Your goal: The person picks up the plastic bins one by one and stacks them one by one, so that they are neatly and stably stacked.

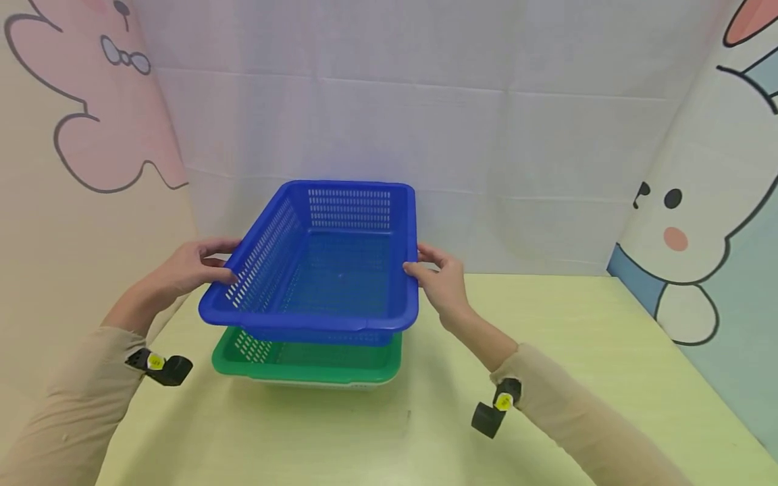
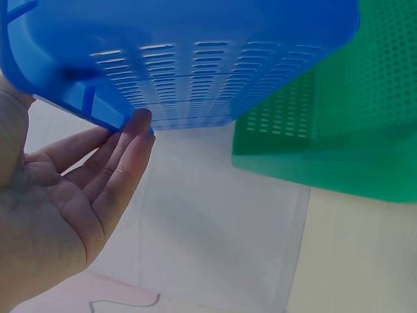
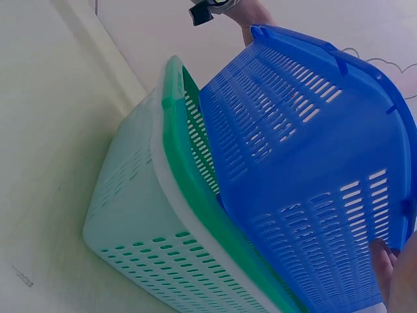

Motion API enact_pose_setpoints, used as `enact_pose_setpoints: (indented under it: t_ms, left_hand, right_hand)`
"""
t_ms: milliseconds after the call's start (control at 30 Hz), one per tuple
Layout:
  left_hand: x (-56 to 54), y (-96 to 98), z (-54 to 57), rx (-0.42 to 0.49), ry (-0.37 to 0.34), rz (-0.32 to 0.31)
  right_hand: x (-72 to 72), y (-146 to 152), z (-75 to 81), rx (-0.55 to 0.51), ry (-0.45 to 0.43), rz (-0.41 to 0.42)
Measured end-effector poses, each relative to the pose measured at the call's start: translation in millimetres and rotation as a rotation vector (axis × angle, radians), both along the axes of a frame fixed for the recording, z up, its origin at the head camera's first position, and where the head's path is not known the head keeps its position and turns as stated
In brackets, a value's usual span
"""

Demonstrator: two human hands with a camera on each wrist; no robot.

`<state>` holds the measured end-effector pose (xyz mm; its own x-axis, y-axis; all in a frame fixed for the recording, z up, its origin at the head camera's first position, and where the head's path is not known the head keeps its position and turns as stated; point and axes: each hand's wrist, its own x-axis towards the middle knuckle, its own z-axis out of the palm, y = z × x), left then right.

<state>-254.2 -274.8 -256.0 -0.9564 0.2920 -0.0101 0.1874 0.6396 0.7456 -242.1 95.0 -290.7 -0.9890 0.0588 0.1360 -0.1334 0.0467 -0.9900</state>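
Observation:
A blue slotted plastic basket (image 1: 340, 277) is held tilted above a green basket (image 1: 310, 371). My left hand (image 1: 188, 266) grips its left rim, thumb on top and fingers beneath the lip, as the left wrist view shows. On the opposite side my right hand (image 1: 444, 280) pinches the right rim, with fingertips against the outer wall. In the right wrist view the green basket sits nested inside a white basket (image 3: 130, 202) on the table. The blue basket's lower part overlaps the green one's opening, and it covers much of the green interior in the head view.
The pale yellow table (image 1: 547, 351) extends to the right and in front of the baskets. A white curtain (image 1: 486, 135) hangs behind it. Cartoon-printed panels (image 1: 681, 236) stand at both sides. Each sleeve carries a small black wrist camera (image 1: 161, 368).

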Motion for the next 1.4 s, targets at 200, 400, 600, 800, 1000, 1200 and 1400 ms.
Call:
enact_pose_setpoints:
  t_ms: [200,400,600,800,1000,1200,1400]
  left_hand:
    - [0.9,-3.5,-6.1,0.019,-0.028,0.02]
    - [-2.0,-3.4,-13.2,0.03,-0.023,0.048]
    - [-3.2,1.8,-26.2,0.034,0.037,0.129]
    - [-3.5,5.2,-33.7,0.037,0.049,0.157]
    - [-6.2,2.1,-40.6,0.026,0.058,0.132]
    - [-8.7,-1.2,-48.2,0.013,0.068,0.11]
    - [-8.3,-1.8,-53.6,0.0,0.059,0.107]
  right_hand:
    - [-1.0,-6,-12.5,-0.01,0.005,0.0]
    - [-1.6,-7,-21.3,-0.039,0.027,0.0]
    - [-0.2,-9,-29.3,-0.027,-0.002,0.009]
    - [2.8,-11,-30.5,-0.027,-0.048,-0.006]
    - [3.6,-10,-32.3,-0.023,-0.056,0.005]
    - [3.2,-10,-38.9,-0.04,-0.069,0.033]
    - [2.6,-9,-48.5,-0.007,-0.074,0.042]
